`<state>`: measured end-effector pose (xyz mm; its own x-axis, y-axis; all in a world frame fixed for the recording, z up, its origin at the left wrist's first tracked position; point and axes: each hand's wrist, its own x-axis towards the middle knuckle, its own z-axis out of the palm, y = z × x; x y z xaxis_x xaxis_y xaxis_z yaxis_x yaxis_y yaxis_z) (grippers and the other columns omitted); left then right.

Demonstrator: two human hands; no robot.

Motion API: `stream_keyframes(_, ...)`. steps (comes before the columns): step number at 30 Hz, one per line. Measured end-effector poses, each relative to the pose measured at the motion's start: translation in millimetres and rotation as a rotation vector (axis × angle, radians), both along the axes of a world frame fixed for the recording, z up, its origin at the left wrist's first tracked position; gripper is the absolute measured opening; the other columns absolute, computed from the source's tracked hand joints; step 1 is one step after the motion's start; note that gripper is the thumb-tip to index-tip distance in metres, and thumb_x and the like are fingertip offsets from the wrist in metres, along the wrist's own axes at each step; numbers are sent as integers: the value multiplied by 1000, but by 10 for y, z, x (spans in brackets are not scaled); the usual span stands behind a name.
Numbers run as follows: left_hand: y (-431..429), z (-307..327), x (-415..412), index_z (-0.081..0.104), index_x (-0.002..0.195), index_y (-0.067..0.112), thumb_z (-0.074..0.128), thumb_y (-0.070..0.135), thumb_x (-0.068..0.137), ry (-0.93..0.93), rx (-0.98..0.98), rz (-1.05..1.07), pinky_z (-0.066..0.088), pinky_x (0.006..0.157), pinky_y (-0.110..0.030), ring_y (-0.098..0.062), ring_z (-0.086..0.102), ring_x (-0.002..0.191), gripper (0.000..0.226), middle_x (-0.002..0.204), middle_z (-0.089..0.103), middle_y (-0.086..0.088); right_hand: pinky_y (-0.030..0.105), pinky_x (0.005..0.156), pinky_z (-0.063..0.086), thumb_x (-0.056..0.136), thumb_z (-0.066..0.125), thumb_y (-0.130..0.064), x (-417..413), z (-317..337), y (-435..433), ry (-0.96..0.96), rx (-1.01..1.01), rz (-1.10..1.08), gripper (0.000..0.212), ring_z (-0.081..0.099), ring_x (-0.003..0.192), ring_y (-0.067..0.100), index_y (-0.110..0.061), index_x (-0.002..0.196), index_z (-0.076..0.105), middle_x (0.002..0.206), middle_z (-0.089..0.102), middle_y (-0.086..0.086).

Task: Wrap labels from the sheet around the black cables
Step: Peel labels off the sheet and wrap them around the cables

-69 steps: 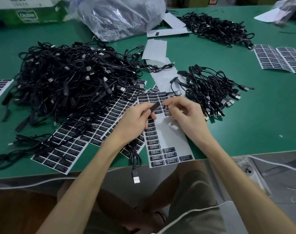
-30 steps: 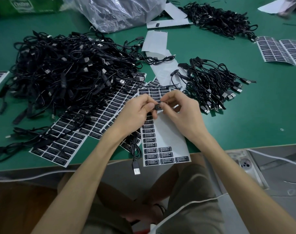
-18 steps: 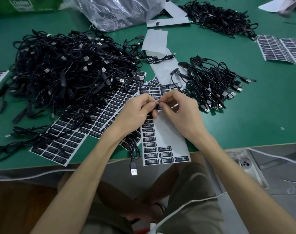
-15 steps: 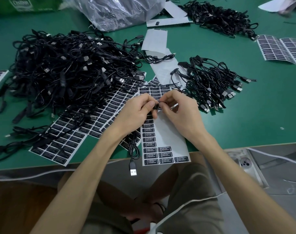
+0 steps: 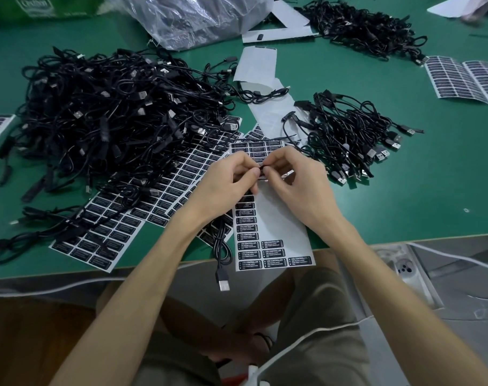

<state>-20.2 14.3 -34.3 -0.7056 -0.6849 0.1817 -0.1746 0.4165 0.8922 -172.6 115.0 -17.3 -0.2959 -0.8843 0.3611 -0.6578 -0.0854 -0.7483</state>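
Observation:
My left hand point(image 5: 226, 188) and my right hand point(image 5: 295, 188) meet fingertip to fingertip above the label sheet point(image 5: 279, 218). Between them they pinch a black cable point(image 5: 221, 246) with a black label point(image 5: 262, 169) on it. The cable's loop hangs below my left hand and its USB plug dangles past the table's front edge. The sheet is mostly bare backing, with black labels left along its left side and bottom. A large heap of black cables point(image 5: 106, 118) lies to the left, and a smaller pile of cables point(image 5: 348, 137) lies to the right.
More label sheets point(image 5: 120, 227) lie under the big heap, and another label sheet point(image 5: 465, 79) lies at the far right. Empty backing strips point(image 5: 258, 65) and a clear plastic bag point(image 5: 195, 18) sit behind. A third cable pile point(image 5: 362, 26) is at the back. The green table point(image 5: 432, 190) ends just below my wrists.
My hands rose slightly from the sheet and closed together; the label that stood out between the fingers now lies against the cable. The dangling plug has barely moved.

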Motion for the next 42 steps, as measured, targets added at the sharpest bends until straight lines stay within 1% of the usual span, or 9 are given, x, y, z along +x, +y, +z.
stream_keyframes(5,18,32,17,60,93,17,58,12,104,15,-6,23,43,59,-9,3,59,56,12,71,71,5,14,73,50,96,68,-10,-20,8,6,-49,-11,-30,8,65,84,4,-12,103,68,90,70,-8)
stream_keyframes(10,29,38,12,59,93,19,58,12,104,-2,-35,25,41,57,-8,6,56,54,13,70,71,7,21,72,54,94,68,-7,-50,5,1,-125,3,-41,11,68,83,8,-13,103,70,90,72,-8)
stream_keyframes(15,17,49,14,60,92,25,59,15,103,-47,-43,34,42,66,-19,0,61,64,15,70,71,10,13,71,47,92,68,-4,-34,4,3,-75,-25,-39,15,65,82,7,-15,101,72,90,71,-8)
stream_keyframes(18,29,78,9,60,90,25,58,14,103,-61,-61,48,39,61,-14,6,55,57,18,69,71,9,11,70,44,92,67,-2,-19,10,27,-47,-66,-18,16,64,82,7,-15,99,71,91,71,-7)
stream_keyframes(22,38,93,-2,60,88,26,59,14,103,-92,-67,74,48,77,-36,-12,64,72,19,69,70,11,9,70,44,91,66,0,-25,20,51,-30,-115,-11,17,64,84,10,-14,99,71,93,71,-6)
stream_keyframes(24,48,99,-3,60,88,27,59,14,103,-96,-63,73,48,81,-37,-15,65,75,20,70,71,10,10,69,44,91,66,-1,-31,20,49,-43,-111,-13,17,65,83,10,-14,99,71,92,71,-7)
stream_keyframes(31,37,100,11,59,89,29,60,15,103,-89,-81,52,48,80,-35,-7,65,73,19,70,71,15,12,69,44,91,68,-2,-39,-7,23,-69,-73,-6,17,65,80,9,-17,97,71,89,71,-8)
stream_keyframes(36,45,98,16,60,91,28,60,16,102,-76,-76,44,53,87,-46,-18,69,78,17,71,72,13,13,69,45,91,68,-3,-39,-11,11,-74,-64,-21,17,65,80,10,-19,97,71,88,71,-10)
stream_keyframes(42,40,77,9,60,90,29,59,19,101,-57,-63,34,53,89,-49,-12,68,76,15,70,71,14,13,70,45,91,67,-3,-40,-19,6,-94,-63,-37,16,65,80,11,-17,97,71,89,72,-9)
